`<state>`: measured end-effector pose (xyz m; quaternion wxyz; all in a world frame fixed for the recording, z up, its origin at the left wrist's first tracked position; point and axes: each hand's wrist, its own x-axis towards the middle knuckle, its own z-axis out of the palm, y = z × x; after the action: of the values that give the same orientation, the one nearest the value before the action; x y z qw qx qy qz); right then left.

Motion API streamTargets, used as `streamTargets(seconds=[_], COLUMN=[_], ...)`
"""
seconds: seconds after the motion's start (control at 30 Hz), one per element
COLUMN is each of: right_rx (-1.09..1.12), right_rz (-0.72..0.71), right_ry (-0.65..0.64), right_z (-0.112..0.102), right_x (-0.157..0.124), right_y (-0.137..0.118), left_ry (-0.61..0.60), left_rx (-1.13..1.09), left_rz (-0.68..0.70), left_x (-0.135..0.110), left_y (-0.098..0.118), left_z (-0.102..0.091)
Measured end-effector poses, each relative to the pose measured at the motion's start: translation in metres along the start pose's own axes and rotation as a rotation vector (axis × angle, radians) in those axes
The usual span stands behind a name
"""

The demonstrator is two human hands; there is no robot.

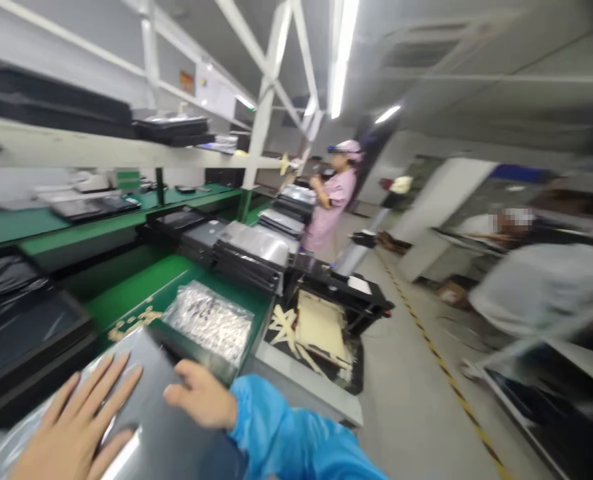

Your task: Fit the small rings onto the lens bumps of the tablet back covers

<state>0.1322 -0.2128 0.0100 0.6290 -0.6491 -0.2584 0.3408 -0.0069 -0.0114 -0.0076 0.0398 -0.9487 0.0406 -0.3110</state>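
Observation:
A glossy grey flat panel [171, 440], partly wrapped in clear film, lies in front of me at the bottom left. My left hand [76, 427] rests flat on top of it with the fingers spread. At the panel's right edge is my right hand [204, 395], in a blue sleeve; its thumb lies over the surface and the other fingers are curled by the edge, partly hidden. Just beyond both hands, a clear plastic bag [209, 323] full of small pale parts sits on the green bench, beside loose small tan pieces [135, 323].
Black trays [21, 333] stand at left, and stacked panels in trays [254, 243] run along the line. A box with cream sheets and strips [321, 327] is at centre right. A person in pink [334, 193] stands farther along; another in grey [541, 280] bends at right.

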Motion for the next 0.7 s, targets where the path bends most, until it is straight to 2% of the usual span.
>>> streamTargets(seconds=[0.03,0.07,0.1,0.17,0.23,0.3,0.37,0.47,0.57,0.63,0.7], right_rx=[-0.023,-0.041,-0.057,-0.089,-0.143,-0.205,-0.269,-0.367,-0.445,-0.532,-0.632], right_rz=[0.002,0.006,0.008,-0.004,-0.018,-0.027,-0.035,-0.046,-0.081,-0.254,-0.536], right_ry=[0.02,0.031,0.033,0.025,0.019,-0.004,-0.034,-0.078,-0.097,-0.031,0.033], right_z=[-0.005,-0.011,-0.018,-0.033,-0.042,-0.042,-0.034,-0.02,-0.014,-0.011,-0.002], right_x=[-0.001,-0.001,0.001,0.012,0.028,0.042,0.052,0.062,0.075,0.083,0.085], right_y=[0.0,0.0,0.001,0.004,0.008,0.014,0.023,0.041,0.051,0.048,0.038], left_ry=[-0.044,-0.108,-0.113,-0.167,-0.229,-0.272,-0.296,-0.347,-0.397,-0.417,-0.431], left_rx=[0.08,0.143,0.194,0.251,0.247,0.24,0.246,0.222,0.181,0.168,0.169], left_rz=[-0.024,-0.114,-0.217,-0.447,-0.603,-0.726,-0.838,-0.956,-1.037,-1.085,-1.131], left_x=[-0.005,-0.012,-0.023,-0.054,-0.093,-0.129,-0.157,-0.183,-0.194,-0.195,-0.191], left_y=[-0.004,-0.011,-0.021,-0.042,-0.055,-0.057,-0.048,-0.029,-0.012,-0.005,-0.001], left_z=[-0.013,-0.027,-0.042,-0.074,-0.105,-0.129,-0.146,-0.158,-0.156,-0.149,-0.139])
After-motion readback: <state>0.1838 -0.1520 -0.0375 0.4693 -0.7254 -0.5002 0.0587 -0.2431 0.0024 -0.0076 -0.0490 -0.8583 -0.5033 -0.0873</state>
